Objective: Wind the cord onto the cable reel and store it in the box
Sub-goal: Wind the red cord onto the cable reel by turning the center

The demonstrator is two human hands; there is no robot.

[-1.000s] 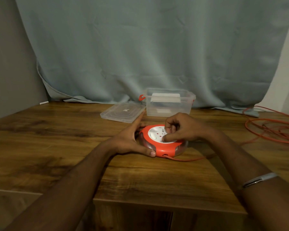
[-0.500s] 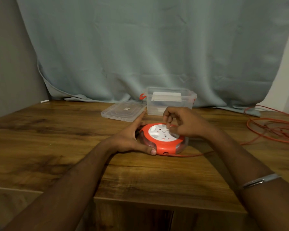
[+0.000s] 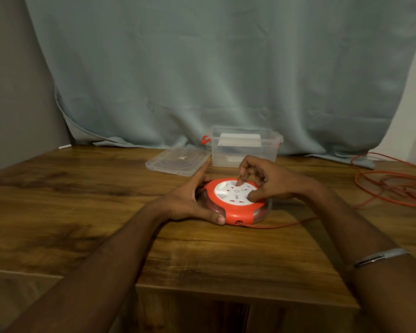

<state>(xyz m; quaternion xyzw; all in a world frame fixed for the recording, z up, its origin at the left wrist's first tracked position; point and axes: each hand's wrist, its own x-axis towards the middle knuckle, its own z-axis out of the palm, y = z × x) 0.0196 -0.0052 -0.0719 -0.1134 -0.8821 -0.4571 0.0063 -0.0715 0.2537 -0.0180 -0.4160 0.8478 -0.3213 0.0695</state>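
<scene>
Head view has your left hand (image 3: 185, 200) cupping the cable reel (image 3: 235, 203), right fingers (image 3: 240, 180) pressed on its face: loose cord (image 3: 392, 188) may snag while winding.

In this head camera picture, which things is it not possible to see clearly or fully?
- Orange cord: its loops run past the right edge of the head view, so its full length and plug are unseen.
- Cable reel: the left hand hides its left side, and the right hand hides part of the white socket face.
- Clear box: the white item inside is too hazy to identify.
- How much cord is already wound: not readable.
</scene>
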